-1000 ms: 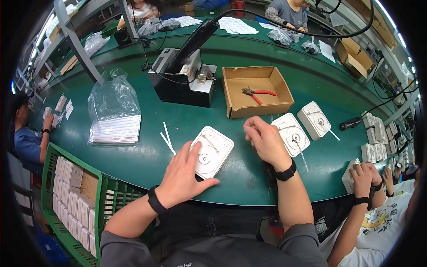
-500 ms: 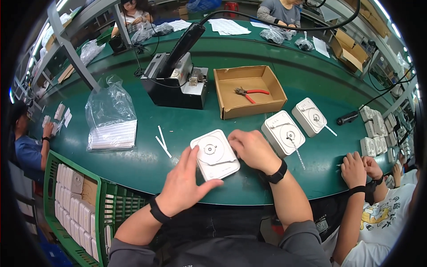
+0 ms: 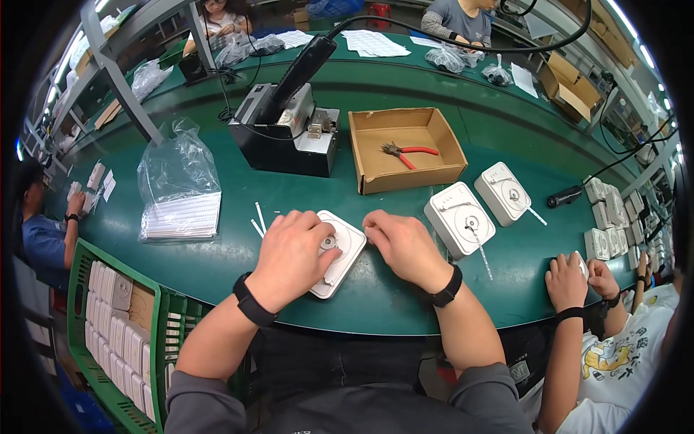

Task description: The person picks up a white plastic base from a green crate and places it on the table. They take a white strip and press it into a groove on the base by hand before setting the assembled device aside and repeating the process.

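A white square plastic housing with rounded corners [image 3: 352, 246] lies on the green bench in front of me, a round hub in its face. My left hand [image 3: 291, 254] is closed over its left part, fingers bent and thumb resting on the face, hiding much of it. Just off the upper right edge, my right hand [image 3: 403, 249] has thumb and fingertips pressed together; whatever they pinch is hidden. To the right stand two similar white housings [image 3: 453, 210], [image 3: 496, 185], each with a clear strip hanging from the hub. Thin white strips [image 3: 259, 219] lie beyond my left hand.
A cardboard tray [image 3: 412, 177] holds red-handled cutters [image 3: 408, 153]. Left of it stands a black bench device [image 3: 285, 148]. A plastic bag of white strips [image 3: 181, 210] lies left. A green crate [image 3: 155, 347] of white housings is lower left; a co-worker's hands [image 3: 571, 278] are right.
My left hand has gone from lying spread along the housing to curling over it. The housing has turned clockwise and shifted slightly left. My right hand has moved a little left and stays pinched.
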A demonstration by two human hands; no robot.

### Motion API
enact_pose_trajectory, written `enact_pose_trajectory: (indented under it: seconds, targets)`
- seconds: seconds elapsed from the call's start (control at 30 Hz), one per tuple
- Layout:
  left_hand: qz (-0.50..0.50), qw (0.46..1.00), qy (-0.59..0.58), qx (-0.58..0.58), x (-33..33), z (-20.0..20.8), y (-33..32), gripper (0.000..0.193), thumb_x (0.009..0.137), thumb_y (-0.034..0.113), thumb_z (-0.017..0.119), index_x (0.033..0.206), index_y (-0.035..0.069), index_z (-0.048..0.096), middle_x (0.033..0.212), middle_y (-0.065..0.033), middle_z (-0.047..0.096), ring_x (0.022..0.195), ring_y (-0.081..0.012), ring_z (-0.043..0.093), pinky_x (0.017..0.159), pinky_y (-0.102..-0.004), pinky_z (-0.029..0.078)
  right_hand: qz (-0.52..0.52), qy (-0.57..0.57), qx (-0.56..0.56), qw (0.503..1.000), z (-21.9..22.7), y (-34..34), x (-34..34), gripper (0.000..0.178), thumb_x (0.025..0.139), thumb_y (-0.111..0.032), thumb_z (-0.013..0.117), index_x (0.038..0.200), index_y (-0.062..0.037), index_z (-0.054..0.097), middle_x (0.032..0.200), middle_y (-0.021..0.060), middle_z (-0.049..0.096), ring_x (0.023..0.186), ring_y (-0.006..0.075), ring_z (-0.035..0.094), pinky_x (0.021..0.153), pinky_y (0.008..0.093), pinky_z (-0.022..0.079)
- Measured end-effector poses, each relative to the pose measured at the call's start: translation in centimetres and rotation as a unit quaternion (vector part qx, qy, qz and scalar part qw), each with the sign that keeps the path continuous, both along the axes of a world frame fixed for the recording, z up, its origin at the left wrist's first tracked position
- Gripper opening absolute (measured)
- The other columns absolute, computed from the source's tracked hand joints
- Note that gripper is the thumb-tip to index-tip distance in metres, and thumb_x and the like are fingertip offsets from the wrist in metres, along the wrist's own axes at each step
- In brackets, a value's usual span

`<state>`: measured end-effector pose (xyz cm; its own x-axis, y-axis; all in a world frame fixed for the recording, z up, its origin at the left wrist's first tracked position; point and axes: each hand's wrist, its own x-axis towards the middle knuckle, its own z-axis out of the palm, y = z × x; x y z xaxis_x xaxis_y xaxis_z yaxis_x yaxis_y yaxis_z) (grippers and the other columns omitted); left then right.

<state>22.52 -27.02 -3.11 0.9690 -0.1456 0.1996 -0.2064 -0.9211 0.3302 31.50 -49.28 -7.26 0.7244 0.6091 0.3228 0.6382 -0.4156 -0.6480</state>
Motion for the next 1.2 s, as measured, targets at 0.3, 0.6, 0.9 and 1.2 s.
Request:
enact_pose_trajectory:
  seconds: [0.3, 0.6, 0.9, 1.2]
  targets:
    - [-0.033, 0.989, -0.015, 0.143, 2.0, -0.5, -2.2, 0.007, 0.088, 0.013, 0.073, 0.091, 0.006, 0.072, 0.081, -0.0124, 0.074, 0.077, -0.0353, 0.074, 0.073, -0.0474, 0.06, 0.029, -0.027, 0.066, 0.997, -1.1, 0.9, 0.0, 0.012, 0.104, -0.011, 0.066, 0.113, -0.0035, 0.064, 0.095, 0.0193, 0.073, 0.087, 0.0423, 0.071, 0.075, 0.0471, 0.056]
    - [-0.043, 0.995, -0.088, 0.009, 0.9, -2.1, -0.7, 0.013, 0.089, 0.004, 0.075, 0.101, 0.0, 0.071, 0.081, -0.0123, 0.074, 0.073, -0.0317, 0.075, 0.07, -0.0407, 0.063, 0.039, -0.052, -0.001, 0.998, 0.7, -0.1, -0.8, 0.009, 0.106, -0.014, 0.063, 0.111, -0.007, 0.06, 0.083, 0.0157, 0.073, 0.077, 0.041, 0.071, 0.066, 0.0492, 0.055]
    - [0.013, 0.983, -0.081, -0.167, -1.5, -2.7, 0.2, 0.037, 0.082, 0.002, 0.088, 0.116, 0.0, 0.073, 0.104, -0.0111, 0.074, 0.089, -0.0236, 0.076, 0.08, -0.0368, 0.062, 0.017, 0.023, 0.026, 0.999, -0.1, 0.3, -0.7, 0.01, 0.104, -0.013, 0.069, 0.108, -0.0045, 0.066, 0.08, 0.0127, 0.073, 0.074, 0.0318, 0.074, 0.067, 0.0405, 0.057]
    - [0.075, 0.988, -0.094, -0.098, -3.0, -3.0, -0.2, 0.052, 0.079, 0.013, 0.093, 0.124, 0.0, 0.07, 0.128, -0.0137, 0.068, 0.115, -0.0339, 0.069, 0.097, -0.0452, 0.056, 0.017, -0.068, 0.09, 0.993, 0.2, 0.8, -0.3, 0.012, 0.101, -0.01, 0.073, 0.106, 0.001, 0.073, 0.086, 0.0142, 0.074, 0.075, 0.0323, 0.072, 0.068, 0.0382, 0.057]
